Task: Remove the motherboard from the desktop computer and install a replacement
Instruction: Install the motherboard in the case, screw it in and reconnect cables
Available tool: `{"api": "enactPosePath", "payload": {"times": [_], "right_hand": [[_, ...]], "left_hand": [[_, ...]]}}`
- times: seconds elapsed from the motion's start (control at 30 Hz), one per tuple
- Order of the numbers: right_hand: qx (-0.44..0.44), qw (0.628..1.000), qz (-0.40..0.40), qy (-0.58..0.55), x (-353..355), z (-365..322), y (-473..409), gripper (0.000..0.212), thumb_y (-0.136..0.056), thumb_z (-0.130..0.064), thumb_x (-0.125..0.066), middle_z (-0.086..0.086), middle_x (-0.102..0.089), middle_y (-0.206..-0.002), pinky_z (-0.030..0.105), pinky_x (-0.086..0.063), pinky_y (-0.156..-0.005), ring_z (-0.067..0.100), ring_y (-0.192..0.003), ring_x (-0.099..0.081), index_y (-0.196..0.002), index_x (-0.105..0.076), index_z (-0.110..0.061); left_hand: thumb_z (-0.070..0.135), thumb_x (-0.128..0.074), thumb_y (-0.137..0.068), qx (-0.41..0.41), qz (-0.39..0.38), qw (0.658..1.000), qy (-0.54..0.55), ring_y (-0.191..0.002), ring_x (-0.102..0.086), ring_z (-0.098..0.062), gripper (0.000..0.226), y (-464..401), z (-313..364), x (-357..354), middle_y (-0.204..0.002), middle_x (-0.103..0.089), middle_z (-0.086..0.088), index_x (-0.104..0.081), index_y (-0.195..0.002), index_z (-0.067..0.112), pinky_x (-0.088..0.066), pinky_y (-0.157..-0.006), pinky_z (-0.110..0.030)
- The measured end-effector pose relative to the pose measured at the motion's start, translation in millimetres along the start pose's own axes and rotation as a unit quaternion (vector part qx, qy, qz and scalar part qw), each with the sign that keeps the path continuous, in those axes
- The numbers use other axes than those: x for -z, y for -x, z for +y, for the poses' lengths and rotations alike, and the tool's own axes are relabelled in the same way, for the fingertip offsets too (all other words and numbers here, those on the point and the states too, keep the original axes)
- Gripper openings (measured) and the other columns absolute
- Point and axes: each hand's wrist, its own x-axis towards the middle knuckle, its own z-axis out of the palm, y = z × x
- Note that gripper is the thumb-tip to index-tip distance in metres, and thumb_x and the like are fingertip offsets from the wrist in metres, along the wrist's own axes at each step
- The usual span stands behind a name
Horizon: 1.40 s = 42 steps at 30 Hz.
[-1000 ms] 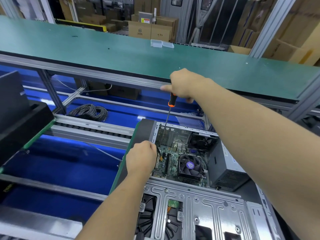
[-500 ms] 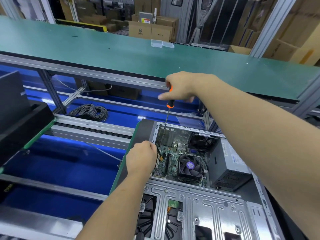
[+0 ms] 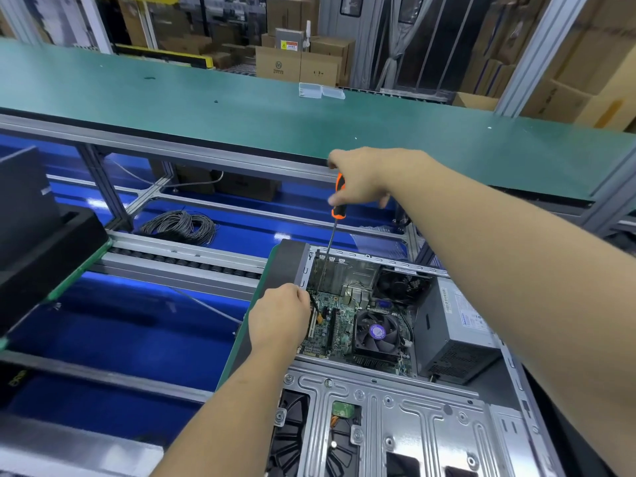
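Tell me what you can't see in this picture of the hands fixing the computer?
All in the head view:
- Screwdriver tip and its screw: hidden behind the left hand.
- Left fingers: curled out of sight, so what they hold is unclear.
- Right hand fingertips: blurred on the handle.
- Motherboard: partly covered by the fan; its parts are too small to tell.
- Case: cut off by the bottom edge.

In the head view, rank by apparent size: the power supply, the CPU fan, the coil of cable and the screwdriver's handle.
1. power supply, largest.
2. coil of cable and CPU fan: they look close in size, and the coil lies farther from the camera, so I leave them unranked.
3. screwdriver's handle, smallest, partly hidden by the right hand.
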Motion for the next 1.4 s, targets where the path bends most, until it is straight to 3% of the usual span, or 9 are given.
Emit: {"api": "enactPosePath", "payload": {"times": [0.07, 0.17, 0.23, 0.33, 0.47, 1.03, 1.23, 1.3, 1.4], "right_hand": [[-0.032, 0.998, 0.026, 0.046, 0, 1, 0, 0.044, -0.104, -0.042, -0.043, 0.008, -0.056, -0.076, 0.032, -0.039, -0.048, 0.020, -0.054, -0.052, -0.081, -0.052, -0.006], [0.025, 0.999, -0.006, -0.029, -1, 3, -2, 0.017, -0.100, -0.024, -0.052, 0.011, -0.063, -0.099, 0.038, -0.057, -0.065, 0.031, -0.066, -0.067, -0.107, -0.058, -0.010], [0.028, 0.999, -0.022, -0.033, 0, 3, 0, 0.032, -0.094, -0.031, -0.063, 0.006, -0.058, -0.105, 0.038, -0.057, -0.065, 0.028, -0.064, -0.067, -0.119, -0.050, -0.017], [0.008, 0.999, 0.044, 0.028, -3, 3, -1, 0.033, -0.098, -0.044, -0.055, 0.009, -0.060, -0.088, 0.032, -0.047, -0.052, 0.021, -0.054, -0.058, -0.097, -0.055, -0.011], [0.068, 0.994, 0.043, -0.074, -13, 3, -1, 0.024, -0.093, -0.013, -0.060, 0.007, -0.060, -0.100, 0.044, -0.057, -0.074, 0.028, -0.076, -0.065, -0.115, -0.051, -0.017], [0.058, 0.960, 0.169, -0.215, -19, 29, 24, 0.021, -0.095, -0.018, -0.065, 0.008, -0.064, -0.087, 0.041, -0.060, -0.064, 0.023, -0.061, -0.070, -0.109, -0.049, -0.017], [-0.028, 0.914, 0.260, -0.309, -23, 61, 69, 0.041, -0.089, -0.026, -0.073, 0.014, -0.061, -0.090, 0.035, -0.058, -0.050, 0.031, -0.061, -0.069, -0.109, -0.037, -0.025], [-0.063, 0.866, 0.317, -0.382, -24, 73, 80, 0.045, -0.087, -0.023, -0.076, 0.016, -0.059, -0.096, 0.027, -0.052, -0.040, 0.029, -0.058, -0.067, -0.108, -0.037, -0.024], [-0.091, 0.803, 0.391, -0.440, -20, 94, 101, 0.042, -0.085, -0.024, -0.078, 0.016, -0.061, -0.096, 0.031, -0.057, -0.046, 0.032, -0.068, -0.068, -0.108, -0.043, -0.022]], "left_hand": [[0.029, -0.037, -0.102, -0.001, -0.003, 1.000, -0.002, -0.044, -0.043, -0.016, 0.046, 0, 0, 0, -0.055, -0.052, 0.000, -0.043, -0.058, 0.018, -0.027, -0.040, -0.024], [0.029, -0.037, -0.102, 0.001, 0.000, 1.000, -0.001, -0.043, -0.043, -0.015, 0.046, 1, 1, 0, -0.054, -0.052, 0.001, -0.044, -0.058, 0.018, -0.026, -0.039, -0.024], [0.028, -0.037, -0.102, 0.001, 0.000, 1.000, -0.003, -0.044, -0.043, -0.016, 0.046, 0, 1, 1, -0.055, -0.052, 0.000, -0.043, -0.058, 0.017, -0.026, -0.040, -0.025], [0.029, -0.037, -0.102, -0.001, -0.004, 1.000, -0.007, -0.047, -0.047, -0.018, 0.044, 0, 1, 1, -0.059, -0.056, -0.002, -0.045, -0.060, 0.018, -0.028, -0.041, -0.025], [0.028, -0.036, -0.102, 0.000, -0.002, 1.000, -0.007, -0.048, -0.047, -0.018, 0.044, 0, 1, 1, -0.060, -0.056, -0.002, -0.045, -0.060, 0.018, -0.027, -0.041, -0.026], [0.026, -0.039, -0.101, -0.012, 0.024, 1.000, 0.001, -0.045, -0.041, -0.013, 0.042, 0, 0, 0, -0.054, -0.050, 0.002, -0.041, -0.060, 0.018, -0.023, -0.041, -0.026], [0.027, -0.045, -0.100, -0.209, -0.008, 0.975, 0.073, -0.049, -0.035, -0.016, 0.044, 26, 28, 4, -0.052, -0.037, 0.004, -0.031, -0.060, 0.018, -0.029, -0.048, -0.031], [0.027, -0.046, -0.100, -0.042, 0.017, 0.965, 0.259, -0.052, -0.036, -0.020, 0.044, 30, 44, -5, -0.053, -0.040, -0.003, -0.033, -0.060, 0.014, -0.029, -0.052, -0.031], [0.021, -0.042, -0.097, 0.248, -0.037, 0.862, 0.440, -0.064, -0.044, -0.024, 0.030, 25, 57, -15, -0.067, -0.047, -0.015, -0.043, -0.069, 0.009, -0.031, -0.057, -0.033]]}}
